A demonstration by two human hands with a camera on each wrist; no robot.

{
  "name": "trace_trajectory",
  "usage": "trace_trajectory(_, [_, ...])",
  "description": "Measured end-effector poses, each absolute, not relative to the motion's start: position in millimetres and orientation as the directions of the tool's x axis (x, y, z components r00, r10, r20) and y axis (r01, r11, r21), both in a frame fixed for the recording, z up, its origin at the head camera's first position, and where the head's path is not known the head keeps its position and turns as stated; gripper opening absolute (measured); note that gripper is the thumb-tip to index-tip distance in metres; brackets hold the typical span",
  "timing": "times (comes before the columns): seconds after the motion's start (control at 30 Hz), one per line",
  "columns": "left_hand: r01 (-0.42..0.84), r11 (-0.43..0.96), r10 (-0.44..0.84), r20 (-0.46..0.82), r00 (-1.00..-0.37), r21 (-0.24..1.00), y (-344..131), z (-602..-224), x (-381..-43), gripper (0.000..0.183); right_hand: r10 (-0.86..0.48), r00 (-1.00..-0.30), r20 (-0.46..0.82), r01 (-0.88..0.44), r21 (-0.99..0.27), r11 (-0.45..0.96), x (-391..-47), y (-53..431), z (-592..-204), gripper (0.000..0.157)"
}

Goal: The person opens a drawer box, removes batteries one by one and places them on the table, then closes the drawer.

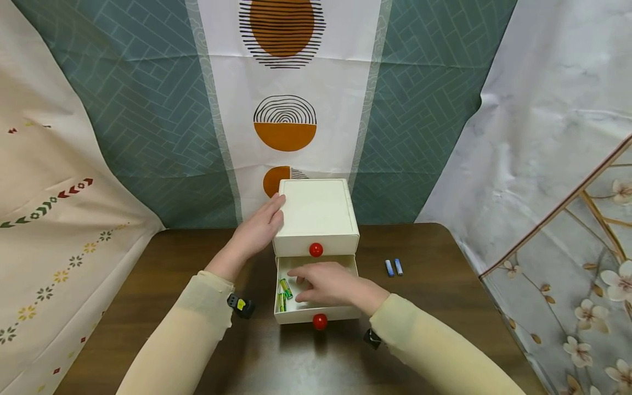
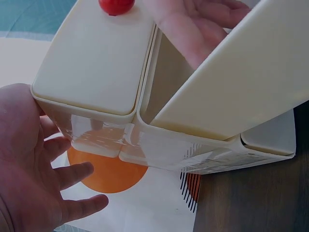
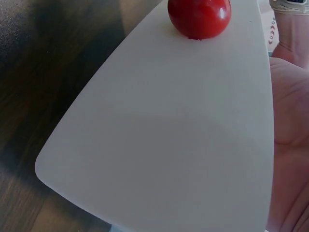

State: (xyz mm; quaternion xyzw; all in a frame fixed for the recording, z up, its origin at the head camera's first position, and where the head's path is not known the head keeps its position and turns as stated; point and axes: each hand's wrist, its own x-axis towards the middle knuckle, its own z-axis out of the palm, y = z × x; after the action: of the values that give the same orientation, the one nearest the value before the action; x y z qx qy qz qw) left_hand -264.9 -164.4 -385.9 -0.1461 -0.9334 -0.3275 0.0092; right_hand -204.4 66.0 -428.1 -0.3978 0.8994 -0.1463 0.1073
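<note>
A cream-white drawer box [image 1: 318, 208] stands on the table, its lower drawer [image 1: 316, 314] pulled out. Two green batteries [image 1: 286, 288] lie at the left inside that drawer. My left hand [image 1: 259, 227] rests against the box's upper left side, fingers spread and fairly straight in the left wrist view. Over the open drawer is my right hand [image 1: 328, 282], palm down, thumb apart from the fingers, just right of the batteries. The drawer front with its red knob [image 3: 199, 17] hides most of this hand in the right wrist view.
Two blue-and-white batteries [image 1: 394, 267] lie on the brown table [image 1: 419, 318] to the right of the box. A second red knob [image 1: 316, 249] is on the closed upper drawer. Patterned cloths [image 1: 434, 109] hang behind and at both sides.
</note>
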Motion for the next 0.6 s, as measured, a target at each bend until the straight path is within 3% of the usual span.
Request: trace_trajectory(0.6, [0.278,0.738,0.263,0.117,-0.958,0.615,-165.0,-386.6,-266.3,0.063,-0.75,-0.654,-0.095,-0.702,-0.291,0.649,-213.4,51.4,-435.1,0.06])
